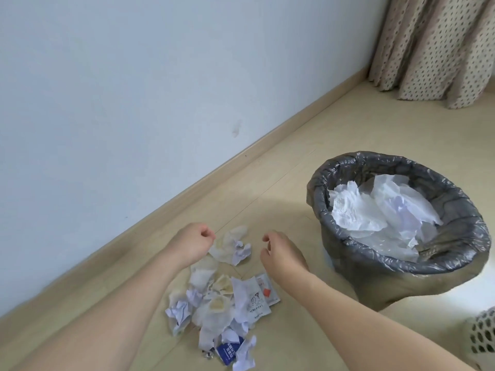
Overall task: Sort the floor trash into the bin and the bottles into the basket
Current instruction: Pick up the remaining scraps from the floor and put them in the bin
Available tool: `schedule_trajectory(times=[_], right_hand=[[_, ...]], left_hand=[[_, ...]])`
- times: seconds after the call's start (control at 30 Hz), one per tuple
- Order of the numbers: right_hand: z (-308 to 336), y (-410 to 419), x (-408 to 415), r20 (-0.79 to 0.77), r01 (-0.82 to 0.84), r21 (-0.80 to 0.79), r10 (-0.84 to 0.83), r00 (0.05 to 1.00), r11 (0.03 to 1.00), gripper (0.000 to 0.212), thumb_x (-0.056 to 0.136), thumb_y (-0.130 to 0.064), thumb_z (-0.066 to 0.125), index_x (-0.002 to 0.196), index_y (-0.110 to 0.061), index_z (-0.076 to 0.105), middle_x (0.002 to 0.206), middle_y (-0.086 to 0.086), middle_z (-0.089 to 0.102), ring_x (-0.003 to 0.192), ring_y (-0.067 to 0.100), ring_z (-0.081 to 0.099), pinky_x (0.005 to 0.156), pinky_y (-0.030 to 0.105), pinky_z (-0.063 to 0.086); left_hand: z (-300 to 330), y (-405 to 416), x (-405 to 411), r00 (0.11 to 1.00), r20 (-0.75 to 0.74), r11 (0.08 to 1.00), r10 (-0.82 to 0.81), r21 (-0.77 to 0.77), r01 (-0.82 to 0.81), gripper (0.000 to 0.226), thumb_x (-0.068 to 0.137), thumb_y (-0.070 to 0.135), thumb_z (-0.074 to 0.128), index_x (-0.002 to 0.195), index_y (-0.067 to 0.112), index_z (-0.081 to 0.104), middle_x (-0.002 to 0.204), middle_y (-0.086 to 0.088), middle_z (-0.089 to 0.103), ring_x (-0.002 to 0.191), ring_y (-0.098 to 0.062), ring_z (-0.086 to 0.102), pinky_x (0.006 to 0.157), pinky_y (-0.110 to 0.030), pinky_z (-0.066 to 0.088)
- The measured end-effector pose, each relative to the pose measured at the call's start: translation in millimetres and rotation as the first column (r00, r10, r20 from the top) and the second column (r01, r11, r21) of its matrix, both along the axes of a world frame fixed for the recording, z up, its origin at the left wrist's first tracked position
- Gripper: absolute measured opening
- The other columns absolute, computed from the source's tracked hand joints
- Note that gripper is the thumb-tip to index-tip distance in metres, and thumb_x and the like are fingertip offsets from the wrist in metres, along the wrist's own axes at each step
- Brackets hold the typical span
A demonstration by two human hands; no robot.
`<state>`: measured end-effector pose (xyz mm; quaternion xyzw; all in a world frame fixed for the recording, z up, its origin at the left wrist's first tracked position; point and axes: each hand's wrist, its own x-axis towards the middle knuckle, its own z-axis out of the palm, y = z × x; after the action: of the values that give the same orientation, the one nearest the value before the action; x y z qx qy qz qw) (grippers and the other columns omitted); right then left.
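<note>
Pale wood-look floor (308,135) carries crumpled paper trash (219,298) at six o'clock, lined bin (396,263) at three, mesh basket (482,336) at four.

A pale blue-white painted wall (112,84) fills the upper left, marked by a small faint smudge (236,128). A light wooden baseboard (241,156) runs diagonally along its foot, meeting the beige wood-look floor (281,145). In the upper right corner hangs a beige curtain with brown dots (434,46), its pleated hem touching the floor.
</note>
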<state>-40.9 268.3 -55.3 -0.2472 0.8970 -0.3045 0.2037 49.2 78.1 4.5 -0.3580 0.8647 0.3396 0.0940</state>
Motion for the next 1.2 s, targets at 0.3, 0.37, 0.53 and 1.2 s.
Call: schedule_trajectory(times=[0.3, 0.37, 0.53, 1.2], right_hand=[[-122.2, 22.8, -3.4, -0.398, -0.055, 0.007, 0.053, 0.916, 0.998, 0.029, 0.092, -0.04, 0.042, 0.095, -0.023, 0.065, 0.081, -0.007, 0.06, 0.072, 0.022, 0.058, 0.066, 0.035, 0.047], [-126.9, 17.3, -4.1, -0.46, -0.021, -0.055, -0.007, 0.888, 0.998, 0.027, 0.093, -0.038, 0.041, 0.084, -0.023, 0.061, 0.075, -0.008, 0.06, 0.066, 0.021, 0.057, 0.061, 0.034, 0.046], [-129.0, 15.9, -9.9, -0.436, 0.036, -0.055, -0.056, 0.898, 0.998, 0.025, 0.092, -0.034, 0.041, 0.084, -0.023, 0.061, 0.077, -0.008, 0.062, 0.068, 0.019, 0.058, 0.06, 0.031, 0.046], [69.2, 2.2, -7.2, 0.175, -0.411, 0.515, 0.377, 0.909, 0.752, 0.026, 0.092, 0.001, 0.047, 0.068, -0.005, 0.052, 0.072, 0.01, 0.052, 0.059, 0.022, 0.047, 0.053, 0.025, 0.039]], left_hand=[[-98.3, 27.4, -24.5, 0.944, 0.11, 0.918, -0.312, -0.221, 0.329, 0.035, 0.09, 0.036, 0.055, 0.124, 0.026, 0.052, 0.105, 0.001, 0.064, 0.097, -0.025, 0.063, 0.078, -0.033, 0.051], [-112.6, 30.0, -33.3, 0.899, 0.214, 0.824, -0.381, -0.362, 0.435, 0.035, 0.091, 0.037, 0.051, 0.123, 0.023, 0.048, 0.108, -0.006, 0.063, 0.098, -0.03, 0.062, 0.076, -0.034, 0.051], [-124.1, 32.2, -41.9, 0.879, 0.238, 0.81, -0.412, -0.346, 0.474, 0.021, 0.091, 0.025, 0.047, 0.11, 0.019, 0.048, 0.097, -0.007, 0.065, 0.088, -0.031, 0.062, 0.068, -0.034, 0.049], [70.7, 44.6, -9.3, 0.961, -0.212, 0.964, 0.177, 0.234, -0.126, 0.009, 0.085, 0.003, 0.054, 0.084, 0.011, 0.056, 0.072, -0.005, 0.058, 0.061, -0.02, 0.05, 0.059, -0.031, 0.041]])
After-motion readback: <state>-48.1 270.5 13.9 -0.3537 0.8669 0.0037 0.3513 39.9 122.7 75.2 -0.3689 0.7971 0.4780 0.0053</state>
